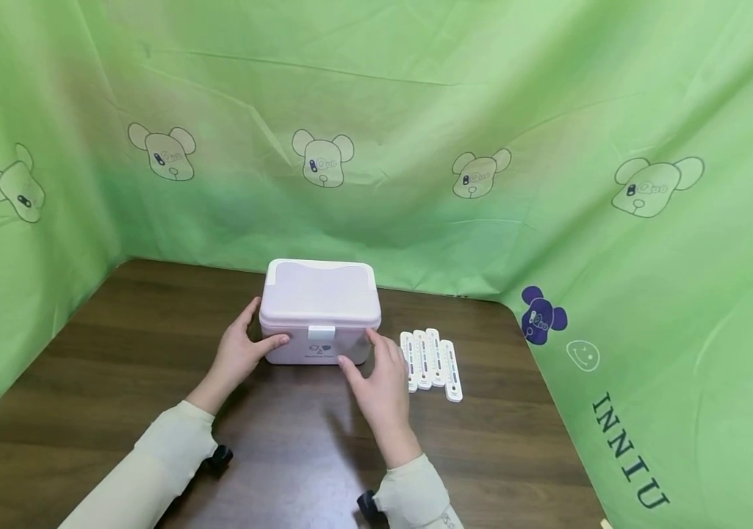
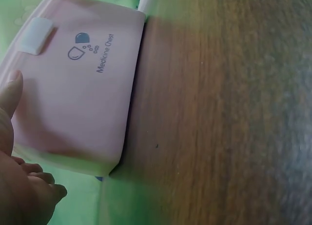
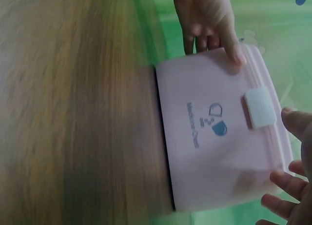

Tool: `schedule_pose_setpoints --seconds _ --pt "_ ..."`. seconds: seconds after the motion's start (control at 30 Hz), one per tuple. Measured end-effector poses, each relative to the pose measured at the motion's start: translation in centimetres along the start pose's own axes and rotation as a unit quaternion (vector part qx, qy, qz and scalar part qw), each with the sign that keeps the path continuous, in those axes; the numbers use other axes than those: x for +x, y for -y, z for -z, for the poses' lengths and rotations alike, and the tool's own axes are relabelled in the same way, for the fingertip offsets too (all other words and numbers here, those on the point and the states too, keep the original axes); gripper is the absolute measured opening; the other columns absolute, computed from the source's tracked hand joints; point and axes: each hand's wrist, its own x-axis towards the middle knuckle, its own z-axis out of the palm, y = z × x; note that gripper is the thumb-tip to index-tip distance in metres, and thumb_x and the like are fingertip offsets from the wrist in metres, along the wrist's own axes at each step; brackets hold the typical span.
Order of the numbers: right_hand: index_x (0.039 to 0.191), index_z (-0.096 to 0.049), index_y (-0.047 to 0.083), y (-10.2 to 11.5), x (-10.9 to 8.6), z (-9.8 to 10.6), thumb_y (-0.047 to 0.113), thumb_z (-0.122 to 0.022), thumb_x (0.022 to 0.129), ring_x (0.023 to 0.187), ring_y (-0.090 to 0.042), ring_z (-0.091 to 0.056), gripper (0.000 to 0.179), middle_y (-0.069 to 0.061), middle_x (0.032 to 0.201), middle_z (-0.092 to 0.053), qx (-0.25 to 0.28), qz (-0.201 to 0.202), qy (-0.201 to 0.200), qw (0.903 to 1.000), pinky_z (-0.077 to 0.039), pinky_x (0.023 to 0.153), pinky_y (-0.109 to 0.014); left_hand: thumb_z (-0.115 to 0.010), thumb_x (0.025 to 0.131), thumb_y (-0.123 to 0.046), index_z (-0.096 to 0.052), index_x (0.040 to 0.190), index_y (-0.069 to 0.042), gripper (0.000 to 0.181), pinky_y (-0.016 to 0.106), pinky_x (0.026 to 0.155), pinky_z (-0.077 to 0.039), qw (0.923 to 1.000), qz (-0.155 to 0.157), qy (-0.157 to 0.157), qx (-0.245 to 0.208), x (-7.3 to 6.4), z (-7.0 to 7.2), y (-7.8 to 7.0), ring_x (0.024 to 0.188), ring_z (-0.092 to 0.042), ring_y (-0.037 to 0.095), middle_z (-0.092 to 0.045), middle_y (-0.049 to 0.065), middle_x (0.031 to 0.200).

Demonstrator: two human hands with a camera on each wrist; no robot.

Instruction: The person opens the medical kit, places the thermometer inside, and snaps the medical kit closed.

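A pale pink medicine chest point(image 1: 319, 308) stands upright on the table, its lid down and the white latch point(image 1: 322, 333) at the front. "Medicine Chest" and a capsule print point(image 2: 83, 47) mark its front. My left hand point(image 1: 236, 356) holds the chest's left corner, thumb on the front and fingers along the side, as the right wrist view also shows. By the right front corner is my right hand point(image 1: 383, 386), fingers spread. Its thumb point(image 3: 295, 120) looks apart from the front; whether a fingertip touches the chest I cannot tell.
Several slim white strips with dark markings point(image 1: 453, 371) lie side by side right of the chest, partly behind my right hand. A green curtain point(image 1: 402, 242) with bear prints surrounds the back and sides of the brown wooden table point(image 1: 270, 455).
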Motion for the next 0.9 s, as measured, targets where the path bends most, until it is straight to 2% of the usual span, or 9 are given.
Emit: schedule_pose_setpoints --seconds 0.17,0.37,0.6,0.7,0.9 --pt "0.132 -0.065 0.008 0.9 0.1 -1.3 0.037 -0.087 0.082 0.116 -0.029 -0.062 0.062 -0.007 0.118 -0.07 -0.006 -0.002 -0.005 1.0 -0.047 0.102 -0.045 -0.089 0.08 -0.041 -0.03 0.161 -0.003 0.106 0.051 0.121 -0.03 0.9995 -0.009 -0.026 -0.015 -0.1 -0.4 0.1 0.151 -0.033 0.035 -0.036 0.019 0.163" --pt "0.127 -0.069 0.008 1.9 0.1 -2.6 0.035 -0.088 0.081 0.109 -0.027 -0.064 0.057 -0.004 0.113 -0.073 0.0 -0.016 -0.025 0.9995 -0.049 0.097 -0.043 -0.089 0.079 -0.042 -0.041 0.158 -0.008 0.099 0.049 0.12 -0.034 0.9977 -0.027 -0.049 -0.038 -0.2 -1.1 0.2 0.147 -0.041 0.029 -0.047 0.014 0.157" --pt "0.122 -0.07 0.011 2.9 0.3 -3.7 0.032 -0.089 0.08 0.109 -0.023 -0.065 0.051 -0.002 0.11 -0.071 0.02 -0.029 -0.021 0.9992 -0.051 0.096 -0.04 -0.089 0.08 -0.038 -0.047 0.154 -0.009 0.091 0.049 0.117 -0.037 0.996 -0.024 -0.069 -0.052 -0.4 -1.4 0.4 0.144 -0.046 0.027 -0.052 0.013 0.153" --pt "0.12 -0.07 0.01 3.4 0.3 -4.3 0.03 -0.091 0.078 0.108 -0.023 -0.065 0.05 -0.002 0.109 -0.07 0.028 -0.045 -0.035 0.9979 -0.051 0.096 -0.04 -0.089 0.08 -0.038 -0.047 0.154 -0.008 0.089 0.048 0.116 -0.04 0.9956 -0.021 -0.073 -0.056 -0.7 -1.6 0.3 0.142 -0.049 0.027 -0.054 0.013 0.151" --pt "0.121 -0.066 0.008 5.0 -0.1 -6.0 0.031 -0.094 0.074 0.11 -0.027 -0.06 0.06 -0.006 0.115 -0.065 0.057 -0.116 -0.081 0.9883 -0.044 0.098 -0.044 -0.089 0.081 -0.035 -0.05 0.152 -0.008 0.085 0.044 0.111 -0.045 0.9936 -0.019 -0.087 -0.07 -0.9 -1.9 0.0 0.137 -0.053 0.024 -0.057 0.013 0.147"
